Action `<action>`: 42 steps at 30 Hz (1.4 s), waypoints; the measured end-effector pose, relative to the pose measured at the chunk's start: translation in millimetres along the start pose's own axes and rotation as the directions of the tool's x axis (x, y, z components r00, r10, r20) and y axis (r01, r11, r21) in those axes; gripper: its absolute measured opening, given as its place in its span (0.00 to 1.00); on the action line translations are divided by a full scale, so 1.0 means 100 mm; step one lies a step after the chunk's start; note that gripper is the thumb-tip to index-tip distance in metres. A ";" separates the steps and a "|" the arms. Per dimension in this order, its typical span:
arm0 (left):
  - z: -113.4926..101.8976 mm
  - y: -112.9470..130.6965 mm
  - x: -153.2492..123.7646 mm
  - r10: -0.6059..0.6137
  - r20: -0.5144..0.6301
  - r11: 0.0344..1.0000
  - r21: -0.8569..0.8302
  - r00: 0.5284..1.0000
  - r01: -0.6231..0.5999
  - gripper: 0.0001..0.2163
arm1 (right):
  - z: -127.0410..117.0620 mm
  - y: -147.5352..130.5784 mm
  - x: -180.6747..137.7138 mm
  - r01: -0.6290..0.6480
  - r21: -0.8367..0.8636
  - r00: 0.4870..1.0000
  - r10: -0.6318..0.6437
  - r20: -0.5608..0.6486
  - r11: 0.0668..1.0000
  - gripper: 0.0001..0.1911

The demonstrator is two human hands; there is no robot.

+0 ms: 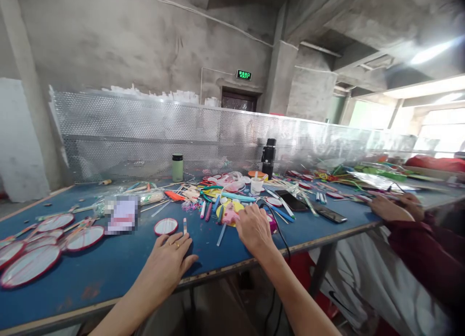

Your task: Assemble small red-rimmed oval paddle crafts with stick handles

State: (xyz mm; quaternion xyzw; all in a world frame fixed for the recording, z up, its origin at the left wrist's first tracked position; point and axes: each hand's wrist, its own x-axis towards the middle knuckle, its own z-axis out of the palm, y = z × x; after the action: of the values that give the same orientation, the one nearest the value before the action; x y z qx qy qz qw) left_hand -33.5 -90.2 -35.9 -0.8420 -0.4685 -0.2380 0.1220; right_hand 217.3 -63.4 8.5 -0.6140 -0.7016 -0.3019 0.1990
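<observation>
My left hand [173, 258] lies palm down on the blue table, fingers extended and thumb spread. Just past its fingertips are a small round white disc with a red rim [166, 226] and a short pale stick [185, 226]. Further right, my right hand [254, 227] is bent over the clutter with its fingers curled down. A pink piece [230, 214] on a yellow round [238, 206] sits against its fingers. Whatever those fingertips grip is hidden under the hand. A translucent strip [221, 234] lies between the two hands.
Red-rimmed round fans [32, 265] and a purple printed packet [123, 215] lie left. Markers [208, 211], a white cup [256, 185], a green bottle [178, 168] and a black flask [268, 159] stand or lie beyond. Right are a phone [330, 213], a black cable [281, 232] and another person's hands [392, 207].
</observation>
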 end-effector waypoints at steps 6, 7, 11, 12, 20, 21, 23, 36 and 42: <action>-0.01 0.01 0.01 0.000 0.017 1.000 -0.005 1.000 0.000 0.15 | 0.15 -0.05 0.17 0.026 0.004 0.985 -0.027 0.168 1.000 0.12; -0.03 0.01 0.01 -0.003 0.027 1.000 -0.011 1.000 0.004 0.15 | 0.18 -0.04 0.20 0.031 0.010 0.980 -0.032 0.198 0.999 0.12; -0.09 0.03 0.03 -0.016 0.056 0.999 -0.049 0.998 0.019 0.16 | 0.23 -0.02 0.27 0.037 0.000 0.962 -0.036 0.271 0.999 0.13; -0.10 0.04 0.02 -0.018 0.055 0.998 -0.057 0.998 0.021 0.16 | 0.23 -0.02 0.28 0.040 -0.008 0.961 -0.036 0.273 0.999 0.13; -0.02 0.00 0.00 -0.011 -0.016 0.999 -0.039 1.000 0.011 0.16 | 0.21 0.12 0.28 0.130 0.010 0.969 -0.129 0.209 0.991 0.10; 0.00 0.00 0.00 -0.011 -0.015 0.999 -0.034 1.000 0.011 0.16 | 0.21 0.16 0.27 0.125 0.036 0.973 -0.129 0.190 0.992 0.09; 0.03 -0.01 0.00 -0.011 -0.014 1.000 -0.027 1.000 0.011 0.16 | 0.17 0.24 0.24 0.106 0.137 0.980 -0.127 0.151 0.985 0.09; 0.11 -0.14 -0.04 0.160 -0.127 0.986 0.072 0.979 -0.152 0.19 | -0.21 0.20 0.04 -0.532 0.844 0.847 -0.033 0.531 -0.070 0.21; 0.07 -0.18 -0.07 0.253 -0.185 0.961 0.158 0.950 -0.225 0.18 | -0.11 0.01 0.03 -0.646 0.759 0.755 -0.079 0.651 0.083 0.20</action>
State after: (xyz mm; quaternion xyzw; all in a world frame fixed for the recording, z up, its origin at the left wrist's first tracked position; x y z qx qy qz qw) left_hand -50.4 -82.7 -45.9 -0.8537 -0.3630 -0.2738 0.2539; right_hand 217.0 -68.6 18.3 -0.5203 -0.5997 0.4610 0.3965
